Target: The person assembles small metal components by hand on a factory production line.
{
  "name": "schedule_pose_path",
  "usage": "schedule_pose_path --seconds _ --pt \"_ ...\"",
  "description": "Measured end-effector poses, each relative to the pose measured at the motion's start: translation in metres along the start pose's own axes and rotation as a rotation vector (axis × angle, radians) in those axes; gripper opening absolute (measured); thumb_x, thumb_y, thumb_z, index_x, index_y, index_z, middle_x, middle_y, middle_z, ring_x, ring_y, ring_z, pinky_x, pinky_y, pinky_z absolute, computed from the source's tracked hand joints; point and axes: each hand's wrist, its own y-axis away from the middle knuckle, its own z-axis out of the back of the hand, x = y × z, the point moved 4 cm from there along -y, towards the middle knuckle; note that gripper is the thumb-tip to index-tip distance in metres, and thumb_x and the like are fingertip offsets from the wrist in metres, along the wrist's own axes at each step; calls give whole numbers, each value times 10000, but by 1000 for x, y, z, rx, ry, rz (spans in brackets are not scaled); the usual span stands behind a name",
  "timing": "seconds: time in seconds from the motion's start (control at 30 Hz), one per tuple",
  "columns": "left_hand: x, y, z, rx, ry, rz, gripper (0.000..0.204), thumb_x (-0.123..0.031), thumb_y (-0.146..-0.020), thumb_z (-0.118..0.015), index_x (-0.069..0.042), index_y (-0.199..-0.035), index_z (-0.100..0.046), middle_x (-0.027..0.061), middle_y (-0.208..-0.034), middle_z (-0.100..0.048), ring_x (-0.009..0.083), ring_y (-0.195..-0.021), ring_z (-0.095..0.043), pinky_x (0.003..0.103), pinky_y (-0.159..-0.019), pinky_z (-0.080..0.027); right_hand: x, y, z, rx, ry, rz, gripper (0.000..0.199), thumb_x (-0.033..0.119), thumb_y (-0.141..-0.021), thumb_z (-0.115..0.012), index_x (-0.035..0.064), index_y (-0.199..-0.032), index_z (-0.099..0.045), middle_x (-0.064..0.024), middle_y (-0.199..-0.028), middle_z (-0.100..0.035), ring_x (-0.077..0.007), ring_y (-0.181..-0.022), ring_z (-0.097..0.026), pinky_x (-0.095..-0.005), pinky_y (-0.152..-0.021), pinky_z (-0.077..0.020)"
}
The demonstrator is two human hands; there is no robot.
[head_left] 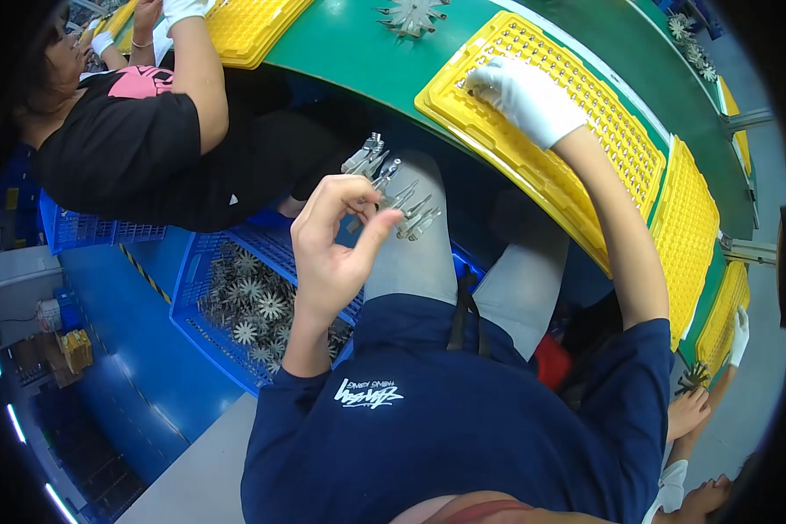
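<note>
My bare left hand [336, 231] is raised above my lap, its thumb and fingers closed on a spiky metal part [417, 218] with prongs spreading outward, like a star-shaped wheel seen edge-on. Over the left end of a yellow tray [441, 98] on the bench is my right hand [528, 98], in a white glove. Its fingers are curled down and pressed together at the tray surface; whatever they pinch is too small or hidden to name. Rows of small shiny metal pieces [576, 105] fill much of this tray.
A blue crate [188, 288] on my left holds many star-shaped metal parts [271, 304]. Another such part [412, 16] lies on the green bench [349, 44]. More yellow trays [686, 236] stand rightward. A co-worker in black [131, 148] sits close on the left; others work at right.
</note>
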Motion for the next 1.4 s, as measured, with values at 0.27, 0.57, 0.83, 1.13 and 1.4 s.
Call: schedule_pose_path --seconds 0.27,0.57,0.83,1.13,1.4 --pt "-10 -5 -6 -21 -311 -84 185 18 -792 -775 20 -967 -717 137 -1049 -662 199 -759 -645 279 -705 -517 -9 -5 -17 -55 63 117 166 149 -929 -648 130 -1071 -731 -121 -986 -671 -324 -925 -687 -389 -815 -554" --pt "-14 -8 -6 -37 -328 -61 116 48 -830 -735 31 -945 -732 121 -1109 -593 160 -787 -624 272 -673 -504 1 -7 -7 2 108 128 148 187 -959 -617 109 -1045 -707 -131 -1050 -662 -332 -959 -677 -406 -839 -546" --pt "-15 -7 -5 -38 -355 -32 109 7 -834 -748 2 -942 -731 112 -1010 -567 214 -766 -602 311 -691 -494 0 -5 0 -52 36 93 167 192 -975 -605 96 -1075 -698 -146 -1030 -662 -351 -936 -671 -421 -841 -541" --pt "-26 -9 -8 -62 -356 -134 115 21 -821 -749 16 -933 -723 101 -862 -661 211 -679 -650 303 -610 -506 75 25 41 130 -815 -460 233 250 -950 -649 53 -1059 -711 -91 -795 -698 -145 -697 -685 -314 -699 -552" --pt "-35 -10 -15 19 -342 -232 145 26 -770 -760 25 -910 -720 112 -855 -663 251 -686 -637 323 -617 -497 130 49 65 210 -689 -286 214 168 -897 -674 55 -1077 -702 -182 -838 -693 -345 -758 -692 -384 -707 -547"
